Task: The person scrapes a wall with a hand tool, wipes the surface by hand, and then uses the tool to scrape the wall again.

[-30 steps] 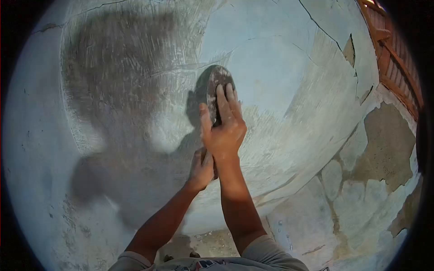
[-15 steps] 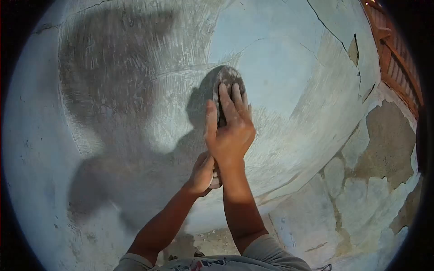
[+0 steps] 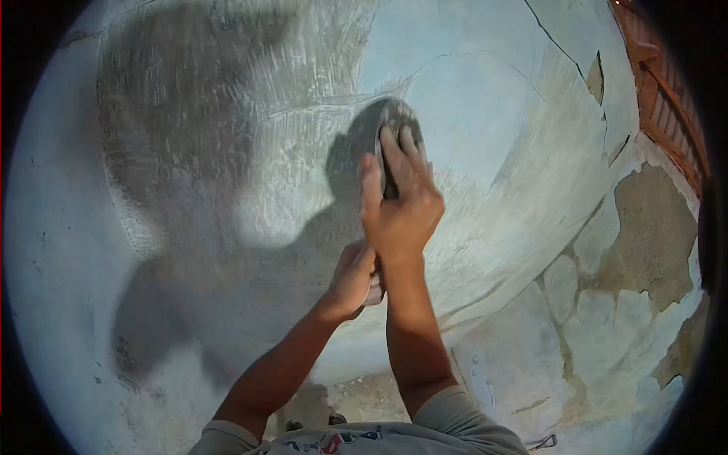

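My right hand presses its outstretched fingers along a dark, dusty tool with a rounded end. The thumb stands apart on its left side. Below, my left hand is wrapped round the lower part of this tool, close to my right wrist; most of that part is hidden by the hands. The tool lies against a pale blue wall, right at the border between smooth paint and a scratched grey area.
Cracks run across the wall, and bare plaster shows where paint has flaked off at right. A reddish-brown slatted wooden shutter is at the upper right. My shoes stand on the ground below; a small handled object lies at lower right.
Both hands and the tool have shifted a little to the right in view, slightly upward at the top. The grip looks the same.
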The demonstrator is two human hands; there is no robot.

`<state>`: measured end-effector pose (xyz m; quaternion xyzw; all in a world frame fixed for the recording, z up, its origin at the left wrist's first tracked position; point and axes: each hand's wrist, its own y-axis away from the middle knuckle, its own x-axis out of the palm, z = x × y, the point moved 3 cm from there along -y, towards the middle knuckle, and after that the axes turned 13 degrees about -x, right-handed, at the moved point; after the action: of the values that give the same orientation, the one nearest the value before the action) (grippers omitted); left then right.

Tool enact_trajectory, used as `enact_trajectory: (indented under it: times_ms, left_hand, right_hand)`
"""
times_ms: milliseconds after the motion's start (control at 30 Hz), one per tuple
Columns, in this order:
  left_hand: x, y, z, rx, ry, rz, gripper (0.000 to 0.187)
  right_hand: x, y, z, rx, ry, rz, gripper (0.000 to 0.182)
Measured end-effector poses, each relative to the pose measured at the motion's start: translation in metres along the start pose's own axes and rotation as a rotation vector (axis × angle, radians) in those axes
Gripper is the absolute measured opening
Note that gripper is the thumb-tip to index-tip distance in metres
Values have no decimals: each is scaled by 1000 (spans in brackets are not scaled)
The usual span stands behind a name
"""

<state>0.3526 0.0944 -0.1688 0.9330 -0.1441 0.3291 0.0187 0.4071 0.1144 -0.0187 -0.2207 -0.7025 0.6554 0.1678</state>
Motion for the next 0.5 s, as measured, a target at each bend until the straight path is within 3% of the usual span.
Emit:
enact_trajectory:
  times_ms: [67,167,233,300,333,400,500]
  left_hand:
    - [21,3,-17,-5,-16,-28,49]
    - [-4,1,23,99,-40,-42,49]
    - [3,29,35,234,-239,-264,51]
    - [-16,28,60,135,-163,-254,53]
    - [-17,22,60,221,-220,-245,52]
    - [-3,12,35,381,-337,-236,52]
    - [18,-14,-23,288,-253,-113,52]
  right_hand:
    - [-2,-7,-6,-13,1,12,42]
    - [-7,28,-1,11,-128,40,44]
    - [-13,64,3,9,-201,67,57]
    - [-15,88,4,39,-274,85,65]
    - [-15,87,2,-8,-208,62,55]
    - [-12,55,-8,-50,-206,-1,54]
    - [-4,-12,-15,-79,-177,-57,54]
